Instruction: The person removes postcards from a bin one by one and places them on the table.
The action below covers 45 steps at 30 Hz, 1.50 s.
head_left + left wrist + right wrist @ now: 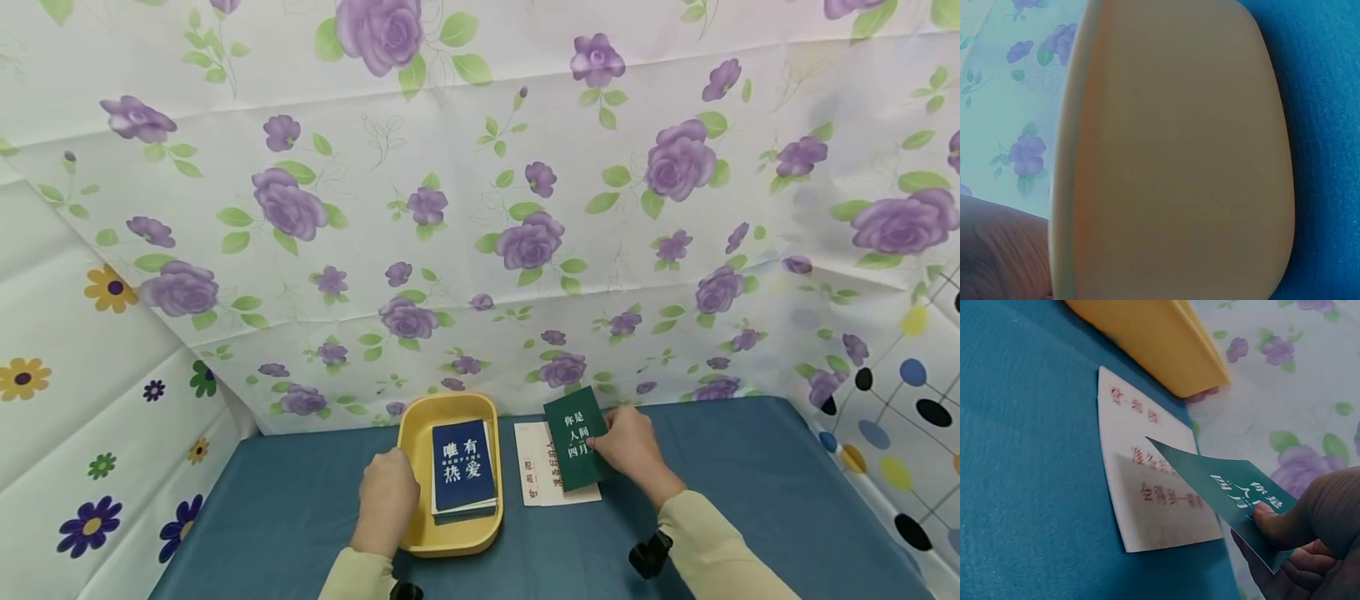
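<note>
My right hand (633, 448) pinches a dark green card (573, 450) with white characters, thumb on its face in the right wrist view. The card is tilted above a cream card (542, 477) with reddish writing, which lies on the table and is partly covered in the head view. At the left, my left hand (386, 500) grips the near-left rim of a yellow tray (452, 547). Inside the tray sits a stack of cards topped by a dark blue card (462, 487) with white characters. The left wrist view mostly shows the tray's outer wall (1185, 150).
A blue cloth (300, 508) covers the table. Behind it hangs a white sheet (450, 275) printed with purple roses. Other patterned sheets border the left and right sides. Black straps (649, 554) sit at the wrists.
</note>
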Motion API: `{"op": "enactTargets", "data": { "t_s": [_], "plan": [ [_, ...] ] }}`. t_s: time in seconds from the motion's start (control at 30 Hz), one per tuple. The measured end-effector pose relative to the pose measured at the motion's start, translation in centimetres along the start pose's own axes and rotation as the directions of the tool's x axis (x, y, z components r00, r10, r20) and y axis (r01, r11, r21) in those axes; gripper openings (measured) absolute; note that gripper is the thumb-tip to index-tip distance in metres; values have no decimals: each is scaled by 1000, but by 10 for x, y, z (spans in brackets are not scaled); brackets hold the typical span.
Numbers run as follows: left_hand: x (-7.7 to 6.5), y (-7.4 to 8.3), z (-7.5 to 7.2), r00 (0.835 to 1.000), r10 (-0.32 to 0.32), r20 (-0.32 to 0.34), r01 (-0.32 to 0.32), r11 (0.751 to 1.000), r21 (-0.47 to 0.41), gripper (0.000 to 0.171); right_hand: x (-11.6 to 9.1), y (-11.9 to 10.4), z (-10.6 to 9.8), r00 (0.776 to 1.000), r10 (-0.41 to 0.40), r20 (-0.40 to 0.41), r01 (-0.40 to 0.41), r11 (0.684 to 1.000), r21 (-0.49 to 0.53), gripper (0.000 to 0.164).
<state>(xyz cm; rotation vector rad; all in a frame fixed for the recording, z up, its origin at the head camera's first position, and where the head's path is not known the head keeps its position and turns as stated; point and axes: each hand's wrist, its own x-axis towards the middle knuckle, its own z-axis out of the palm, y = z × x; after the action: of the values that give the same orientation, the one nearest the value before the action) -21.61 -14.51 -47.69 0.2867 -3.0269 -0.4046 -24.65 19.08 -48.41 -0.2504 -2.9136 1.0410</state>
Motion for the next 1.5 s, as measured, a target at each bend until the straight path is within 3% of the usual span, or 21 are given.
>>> {"op": "enactTargets", "data": {
  "t_s": [0.3,0.53,0.7,0.9,1.13,1.5],
  "plan": [
    [-1,-1,-1,1000,11,-7,-11,1000,-4,6,-2,9,12,998,39,41,-41,999,34,56],
    [0,0,-1,1000,12,-7,-12,1000,-4,6,-1,16,19,996,59,71,-63,997,53,32],
    [1,0,-1,1000,7,-8,-7,1000,-2,5,0,19,23,997,57,55,-60,997,47,43],
    [0,1,-1,1000,2,1,-2,1000,1,5,0,22,26,997,59,44,-60,998,17,56],
    [0,0,-1,1000,14,-18,-14,1000,1,5,-3,21,28,999,38,-23,-39,998,-44,59],
    [0,0,-1,1000,-7,10,7,1000,4,6,-7,20,32,998,22,-62,-32,985,-169,46]
  ]
}}
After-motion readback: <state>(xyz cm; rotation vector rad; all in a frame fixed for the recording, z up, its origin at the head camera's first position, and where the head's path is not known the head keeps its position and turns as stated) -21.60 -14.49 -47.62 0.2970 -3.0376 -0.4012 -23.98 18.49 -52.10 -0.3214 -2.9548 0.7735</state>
